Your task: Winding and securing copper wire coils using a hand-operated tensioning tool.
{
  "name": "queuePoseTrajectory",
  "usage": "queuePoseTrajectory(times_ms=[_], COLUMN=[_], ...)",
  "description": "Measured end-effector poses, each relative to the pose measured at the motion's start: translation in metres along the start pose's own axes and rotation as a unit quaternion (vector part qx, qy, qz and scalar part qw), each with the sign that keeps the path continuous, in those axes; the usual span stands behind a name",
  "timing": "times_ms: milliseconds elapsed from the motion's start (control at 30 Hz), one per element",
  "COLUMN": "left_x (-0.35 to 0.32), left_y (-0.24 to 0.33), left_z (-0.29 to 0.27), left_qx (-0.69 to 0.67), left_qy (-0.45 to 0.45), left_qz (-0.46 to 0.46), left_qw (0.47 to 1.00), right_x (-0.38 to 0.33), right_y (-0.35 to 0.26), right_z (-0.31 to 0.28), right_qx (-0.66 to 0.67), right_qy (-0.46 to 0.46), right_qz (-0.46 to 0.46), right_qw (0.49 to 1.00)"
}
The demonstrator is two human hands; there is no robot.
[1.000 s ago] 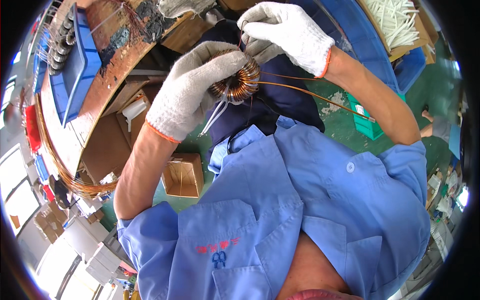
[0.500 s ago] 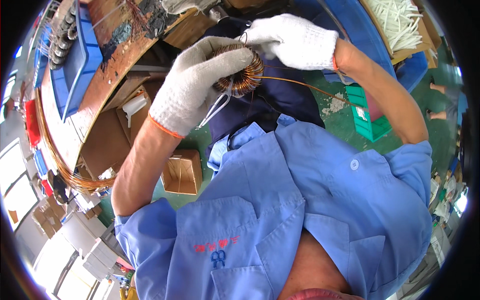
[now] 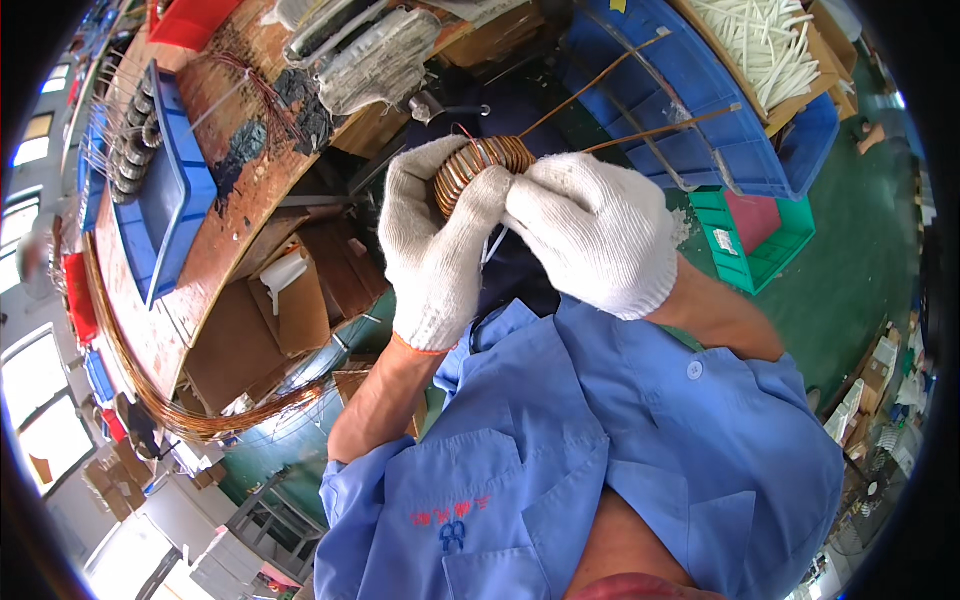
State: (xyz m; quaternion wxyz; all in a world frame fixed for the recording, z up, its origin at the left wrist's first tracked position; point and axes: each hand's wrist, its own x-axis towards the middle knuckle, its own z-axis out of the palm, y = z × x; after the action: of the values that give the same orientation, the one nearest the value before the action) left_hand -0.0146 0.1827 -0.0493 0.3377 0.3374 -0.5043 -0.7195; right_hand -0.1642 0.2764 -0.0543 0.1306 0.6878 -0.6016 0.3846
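Observation:
A ring-shaped coil point(image 3: 462, 177) wound with copper wire is gripped in my left hand point(image 3: 435, 225), which wears a white knitted glove. The thumb lies along the near side of the ring and the fingers go round its far side. My right hand point(image 3: 598, 225), gloved likewise, is closed with its fingertips pressed together at the coil's right side, against the left thumb. What it pinches is hidden. One copper wire point(image 3: 590, 87) runs from the coil to the upper right; a second copper wire point(image 3: 660, 130) comes out beyond the right hand. A white strip point(image 3: 494, 243) shows below the fingertips.
A workbench point(image 3: 240, 215) at left bears a blue tray point(image 3: 170, 215) with several finished coils point(image 3: 135, 150). Long copper wires point(image 3: 215, 425) hang round its edge. Blue bins point(image 3: 690, 90), a green crate point(image 3: 770, 250) and a box of white tubes point(image 3: 760, 50) stand at right.
My right hand has come down from beyond the coil to its right side, closing near the left thumb. The coil has turned in my left hand, and its wires now point to the upper right.

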Motion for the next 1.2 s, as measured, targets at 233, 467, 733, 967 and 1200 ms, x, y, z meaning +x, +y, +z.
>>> queuePoseTrajectory(times_ms=[233, 467, 733, 967, 1200], left_x=[0.000, 0.000, -0.002, -0.001, 0.020], left_y=[-0.002, -0.009, -0.014, -0.030, 0.007], left_z=[0.000, -0.006, -0.002, 0.005, -0.011], left_qx=[-0.032, 0.043, 0.100, 0.051, 0.291], left_qy=[-0.030, -0.021, -0.054, -0.002, -0.171], left_qz=[0.031, 0.048, 0.146, 0.104, 0.126], left_qw=[0.999, 0.998, 0.983, 0.993, 0.933], right_x=[-0.001, 0.002, -0.012, -0.010, 0.018], right_y=[-0.007, -0.017, -0.028, -0.038, -0.003], right_z=[0.000, -0.006, 0.004, 0.005, 0.000], right_qx=[0.078, 0.229, 0.506, 0.556, 0.686], right_qy=[0.065, 0.135, 0.136, 0.160, 0.193], right_qz=[0.012, 0.073, 0.245, 0.305, 0.376], right_qw=[0.995, 0.961, 0.816, 0.756, 0.593])
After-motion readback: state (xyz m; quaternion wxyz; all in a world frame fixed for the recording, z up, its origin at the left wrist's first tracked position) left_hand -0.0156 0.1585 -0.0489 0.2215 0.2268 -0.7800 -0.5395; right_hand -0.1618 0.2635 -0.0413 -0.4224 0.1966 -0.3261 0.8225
